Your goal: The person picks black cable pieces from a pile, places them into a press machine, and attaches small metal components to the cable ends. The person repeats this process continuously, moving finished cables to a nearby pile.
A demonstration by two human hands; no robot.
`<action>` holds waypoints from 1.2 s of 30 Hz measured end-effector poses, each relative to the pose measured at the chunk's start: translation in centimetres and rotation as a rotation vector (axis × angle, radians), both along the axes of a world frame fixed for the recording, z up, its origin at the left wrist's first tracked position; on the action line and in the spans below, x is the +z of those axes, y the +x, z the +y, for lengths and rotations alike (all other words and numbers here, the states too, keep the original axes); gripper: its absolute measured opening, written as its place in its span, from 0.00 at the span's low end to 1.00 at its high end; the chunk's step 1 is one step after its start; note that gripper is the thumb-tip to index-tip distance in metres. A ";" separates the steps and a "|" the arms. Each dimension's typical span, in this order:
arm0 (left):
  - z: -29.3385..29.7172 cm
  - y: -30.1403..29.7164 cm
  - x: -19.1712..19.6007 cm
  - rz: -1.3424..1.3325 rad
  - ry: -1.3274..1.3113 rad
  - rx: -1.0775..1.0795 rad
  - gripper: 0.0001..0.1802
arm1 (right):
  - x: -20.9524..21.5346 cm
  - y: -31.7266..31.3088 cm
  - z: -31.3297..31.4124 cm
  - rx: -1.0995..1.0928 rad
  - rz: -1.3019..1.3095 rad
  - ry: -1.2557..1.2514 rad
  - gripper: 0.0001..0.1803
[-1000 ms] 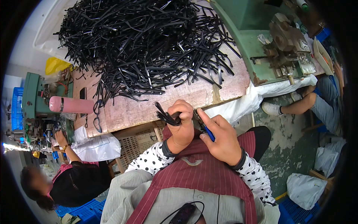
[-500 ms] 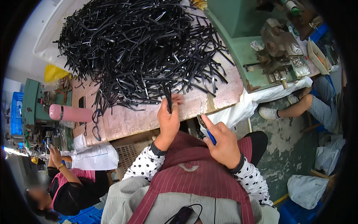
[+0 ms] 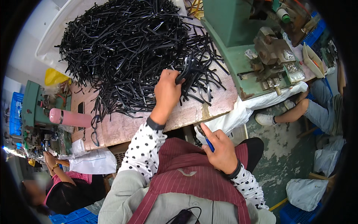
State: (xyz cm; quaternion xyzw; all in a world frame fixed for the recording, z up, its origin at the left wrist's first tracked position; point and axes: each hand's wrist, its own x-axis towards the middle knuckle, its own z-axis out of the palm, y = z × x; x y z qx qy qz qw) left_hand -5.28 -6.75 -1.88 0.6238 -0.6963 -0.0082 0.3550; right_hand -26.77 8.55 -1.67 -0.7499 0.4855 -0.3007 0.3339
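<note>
Black strips [image 3: 185, 71] now farther over pile [image 3: 123, 56]

And here a small bundle of slim black strips [image 3: 188, 64] is gripped in the left hand [image 3: 166, 91], its free ends angled up over the big tangled pile [image 3: 123, 56], where matching glossy strips are heaped every which way, their loose edge strewn across the surface [image 3: 126, 128]. Over in the right hand, [image 3: 222, 151] a blue-handled tool [image 3: 210, 145] is held, partly covered, its dark head tilted up and leftward, well apart from the pile.
</note>
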 end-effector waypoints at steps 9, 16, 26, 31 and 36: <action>8.6 0.9 -3.8 0.516 0.068 -0.028 0.10 | -0.1 0.9 -1.1 0.032 -0.002 -0.101 0.42; 9.3 0.4 2.2 1.688 0.633 -0.440 0.21 | 1.5 1.0 -1.6 0.047 0.171 -0.392 0.36; 9.3 0.1 1.7 1.868 0.799 -0.590 0.22 | 1.7 1.3 -1.6 0.102 0.251 -0.440 0.38; 9.3 -0.1 1.8 1.866 0.822 -0.631 0.23 | 1.3 1.1 -1.6 0.113 0.248 -0.450 0.38; 10.8 -2.1 1.5 1.625 0.424 -0.432 0.23 | 0.8 1.1 -1.1 0.100 0.209 -0.328 0.39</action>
